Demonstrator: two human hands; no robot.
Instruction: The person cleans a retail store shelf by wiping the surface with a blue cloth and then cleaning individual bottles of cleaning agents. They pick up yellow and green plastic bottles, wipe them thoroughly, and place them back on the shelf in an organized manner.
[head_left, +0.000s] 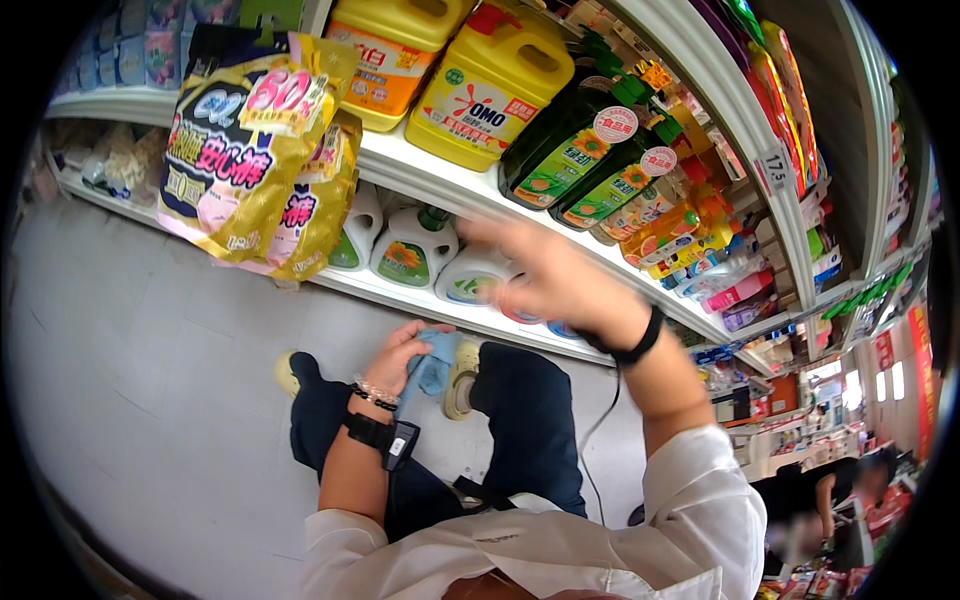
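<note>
My left hand (399, 356) grips a light blue cloth (436, 360), which hangs down over my knees. My right hand (551, 274), blurred by motion, reaches toward the shelf with its fingers apart and nothing in them. Beyond it, on the bottom shelf, stand white detergent jugs, one of them a jug with a sunflower label (409, 251). On the shelf above are yellow OMO detergent jugs (487, 94) and dark green bottles of dish liquid (559, 154) with green pump tops. Whether the right fingertips touch anything cannot be made out.
Gold hanging packs (247, 161) jut out at the left over the lower shelf. A white shelf edge (442, 191) runs between the two levels. A thin cable (604, 427) hangs from my right wrist. Another person (829, 491) is bent over at the far right.
</note>
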